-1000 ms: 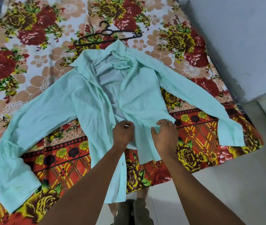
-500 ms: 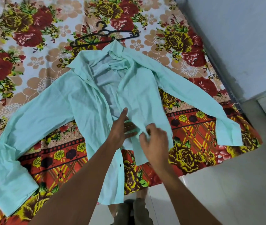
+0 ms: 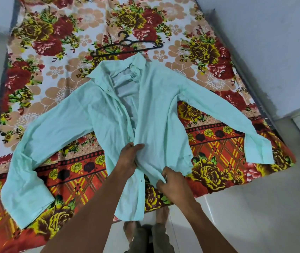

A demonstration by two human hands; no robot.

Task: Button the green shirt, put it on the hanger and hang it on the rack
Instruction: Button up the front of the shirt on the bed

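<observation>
A pale green long-sleeved shirt point(image 3: 163, 114) lies face up on a flowered bedspread, sleeves spread wide, front open from the collar down. My left hand point(image 3: 128, 158) presses and grips the two front edges together near the lower middle. Lower down, my right hand point(image 3: 173, 185) pinches the hem of the right front panel. A black hanger point(image 3: 127, 45) lies flat on the bed just beyond the collar, touched by neither hand. No rack is in view.
The bedspread point(image 3: 54, 52) covers a low mattress that ends at a pale tiled floor point(image 3: 246, 216) in front. A grey wall point(image 3: 264, 42) runs along the right side. My feet point(image 3: 145, 227) stand at the bed's near edge.
The right front panel has been pulled leftward over the left one, so the gap in the shirt is narrower. My right hand moved down to the hem and my left hand closed on the fabric.
</observation>
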